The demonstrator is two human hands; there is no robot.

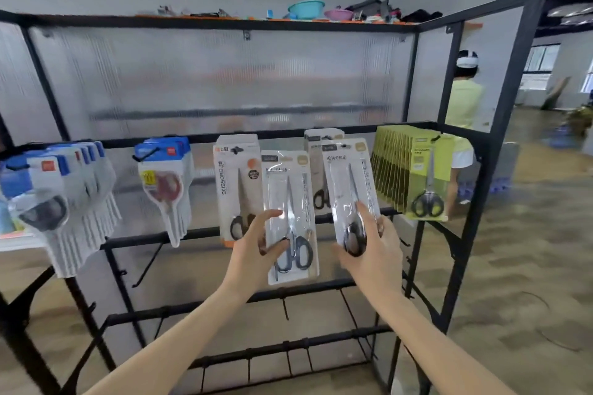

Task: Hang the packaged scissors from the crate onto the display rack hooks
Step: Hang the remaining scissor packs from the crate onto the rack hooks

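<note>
Now left hand [256, 245] gripping scissors pack [290, 218], right hand [373, 245] gripping another pack [351, 192]

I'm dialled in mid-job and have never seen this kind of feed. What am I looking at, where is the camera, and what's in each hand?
There is one picture, from a wide-angle camera worn on a person's head, looking forward and down. No machine here: the two bare arms reaching up from the bottom belong to the wearer.

In front stands a black metal display rack with hooks. Packs of scissors already hang along its upper bar: blue-topped packs on the left, a white and orange pack near the middle, and a yellow-green row on the right.

The left hand holds a clear scissors pack by its lower edge. The right hand grips a second clear pack at the handle end. Both packs are raised toward the hooks. The crate is out of view.
</note>
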